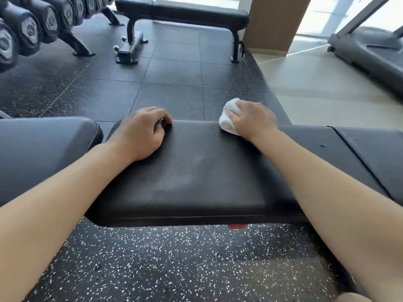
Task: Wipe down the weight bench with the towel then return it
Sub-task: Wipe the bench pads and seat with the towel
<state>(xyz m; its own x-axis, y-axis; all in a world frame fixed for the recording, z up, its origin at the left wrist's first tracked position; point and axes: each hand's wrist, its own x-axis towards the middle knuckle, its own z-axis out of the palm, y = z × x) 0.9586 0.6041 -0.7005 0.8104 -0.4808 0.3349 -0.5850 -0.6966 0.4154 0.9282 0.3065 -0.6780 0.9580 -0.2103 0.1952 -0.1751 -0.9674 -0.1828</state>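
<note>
Item: weight bench [196, 171], wipe-down in progress.

I am pressing the bunched white towel [227, 117] with my right hand [253, 118], fingers curled over it, at the far edge of the black seat pad, toward its right end. My left hand [141, 131] is gripping the pad's far left corner, fingers curled over the edge, bracing. I am judging the job as partway done: a faint dull smear is showing mid-pad, and the longer back pad [359, 144] to my right is looking untouched. Still outstanding: the remaining pad surface, then returning the towel; its home spot is not in view.
</note>
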